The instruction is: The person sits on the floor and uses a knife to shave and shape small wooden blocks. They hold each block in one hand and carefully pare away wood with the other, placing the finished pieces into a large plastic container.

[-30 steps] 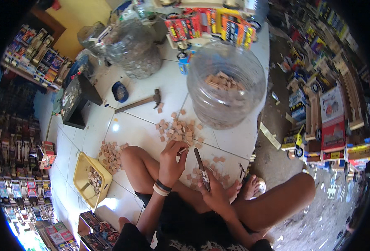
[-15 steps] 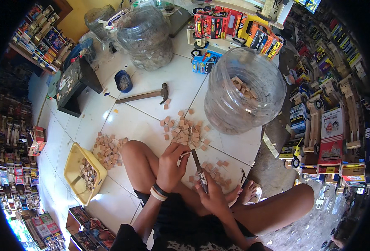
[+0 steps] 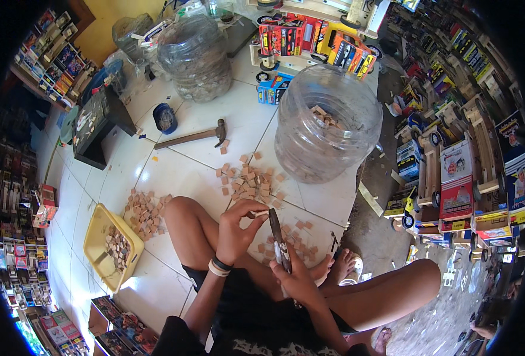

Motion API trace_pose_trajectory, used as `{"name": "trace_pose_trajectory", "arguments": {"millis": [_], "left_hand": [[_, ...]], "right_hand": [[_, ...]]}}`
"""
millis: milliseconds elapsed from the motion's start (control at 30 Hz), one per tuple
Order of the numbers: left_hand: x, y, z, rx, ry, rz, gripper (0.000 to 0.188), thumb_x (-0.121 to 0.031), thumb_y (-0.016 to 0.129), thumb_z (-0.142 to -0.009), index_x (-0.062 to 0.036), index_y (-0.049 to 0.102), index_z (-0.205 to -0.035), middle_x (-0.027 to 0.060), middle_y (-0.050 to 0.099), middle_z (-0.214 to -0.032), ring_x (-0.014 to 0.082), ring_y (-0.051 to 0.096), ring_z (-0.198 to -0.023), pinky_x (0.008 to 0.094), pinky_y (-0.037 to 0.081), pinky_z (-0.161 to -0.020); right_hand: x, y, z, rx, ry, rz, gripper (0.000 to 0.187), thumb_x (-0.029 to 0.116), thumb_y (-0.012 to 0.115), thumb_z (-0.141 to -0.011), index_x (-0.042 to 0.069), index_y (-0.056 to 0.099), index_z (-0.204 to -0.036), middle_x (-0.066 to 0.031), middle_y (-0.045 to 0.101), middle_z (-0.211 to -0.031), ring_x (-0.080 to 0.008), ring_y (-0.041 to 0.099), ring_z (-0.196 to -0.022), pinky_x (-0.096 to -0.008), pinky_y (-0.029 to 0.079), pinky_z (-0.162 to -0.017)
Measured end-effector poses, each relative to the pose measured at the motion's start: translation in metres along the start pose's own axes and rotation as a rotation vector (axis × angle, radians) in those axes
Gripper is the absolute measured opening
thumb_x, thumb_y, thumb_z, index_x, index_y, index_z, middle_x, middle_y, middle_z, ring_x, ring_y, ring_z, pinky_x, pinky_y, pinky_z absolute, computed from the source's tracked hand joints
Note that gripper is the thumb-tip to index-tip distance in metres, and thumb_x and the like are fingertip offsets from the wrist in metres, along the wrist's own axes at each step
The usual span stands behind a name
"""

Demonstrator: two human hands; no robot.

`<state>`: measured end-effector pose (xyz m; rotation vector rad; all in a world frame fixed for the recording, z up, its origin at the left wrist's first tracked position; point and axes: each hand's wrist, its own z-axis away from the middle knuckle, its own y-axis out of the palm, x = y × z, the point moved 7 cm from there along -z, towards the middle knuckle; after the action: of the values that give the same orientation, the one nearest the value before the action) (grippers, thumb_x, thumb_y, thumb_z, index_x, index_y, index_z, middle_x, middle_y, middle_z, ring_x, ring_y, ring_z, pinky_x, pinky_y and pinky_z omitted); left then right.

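My left hand [image 3: 238, 231] is closed in a pinch, with thumb and forefinger on a small light wooden piece [image 3: 263, 212] partly hidden by the fingers. The piece meets the upper end of a slim tool [image 3: 276, 231] with a dark top and a patterned grip; its exact kind is unclear. My right hand [image 3: 301, 282] is wrapped round that grip, holding the tool nearly upright. Just beyond my hands lies a pile of small wooden squares [image 3: 251, 183]. More wooden squares [image 3: 298, 243] lie behind the tool, and another heap [image 3: 147, 212] sits beside my left knee.
A yellow basin [image 3: 90, 237] with wooden bits stands at left. Further off are a hammer [image 3: 185, 137], a blue dish [image 3: 157, 117], a black stand [image 3: 99, 130] and a clear plastic tub [image 3: 289, 142] with wood pieces. Toy trucks [image 3: 283, 37] crowd the back and right [image 3: 457, 178].
The view has shifted, so the floor things sit further left. My left fingers have straightened a little against the tool's upper end, and more of its patterned grip shows.
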<state>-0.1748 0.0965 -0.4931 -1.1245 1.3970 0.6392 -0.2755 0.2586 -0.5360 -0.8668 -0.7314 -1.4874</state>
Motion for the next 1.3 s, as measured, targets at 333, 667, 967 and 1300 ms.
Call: {"name": "trace_pose_trajectory", "arguments": {"millis": [333, 667, 967, 1300], "left_hand": [[-0.009, 0.011, 0.028, -0.227, 0.063, -0.073, 0.024, 0.013, 0.069, -0.084, 0.0004, 0.077, -0.103, 0.0116, 0.071, -0.093, 0.0186, 0.069, -0.077, 0.0273, 0.055, -0.070], [0.004, 0.012, 0.039, -0.208, 0.121, -0.003, 0.026, 0.015, 0.067, -0.082, 0.0017, 0.075, -0.102, 0.0156, 0.076, -0.101, 0.0212, 0.073, -0.088, 0.0311, 0.058, -0.079], [0.009, 0.004, 0.050, -0.130, 0.134, -0.111, 0.016, 0.005, 0.070, -0.090, 0.0000, 0.072, -0.104, 0.0130, 0.071, -0.102, 0.0292, 0.072, -0.090, 0.0354, 0.058, -0.078], [0.018, -0.005, 0.056, -0.169, 0.101, -0.137, 0.014, 0.000, 0.069, -0.092, 0.0013, 0.069, -0.106, 0.0136, 0.069, -0.101, 0.0322, 0.070, -0.093, 0.0387, 0.056, -0.080]], "right_hand": [[0.017, 0.007, 0.015, -0.432, -0.281, 0.439, 0.065, -0.005, 0.062, -0.087, -0.001, 0.040, -0.148, -0.0345, 0.064, -0.108, -0.0525, 0.065, -0.097, -0.0567, 0.052, -0.082], [0.005, 0.012, 0.025, -0.341, -0.268, 0.329, 0.057, 0.004, 0.058, -0.095, -0.004, 0.040, -0.149, -0.0345, 0.065, -0.116, -0.0502, 0.066, -0.106, -0.0519, 0.052, -0.091], [-0.025, 0.016, 0.007, -0.188, -0.279, 0.370, 0.064, 0.005, 0.056, -0.095, -0.008, 0.033, -0.153, -0.0366, 0.054, -0.140, -0.0510, 0.055, -0.129, -0.0499, 0.045, -0.107], [-0.011, 0.014, 0.005, -0.096, -0.223, 0.434, 0.064, 0.023, 0.057, -0.100, 0.001, 0.037, -0.156, -0.0288, 0.045, -0.153, -0.0470, 0.043, -0.142, -0.0471, 0.036, -0.118]]}}
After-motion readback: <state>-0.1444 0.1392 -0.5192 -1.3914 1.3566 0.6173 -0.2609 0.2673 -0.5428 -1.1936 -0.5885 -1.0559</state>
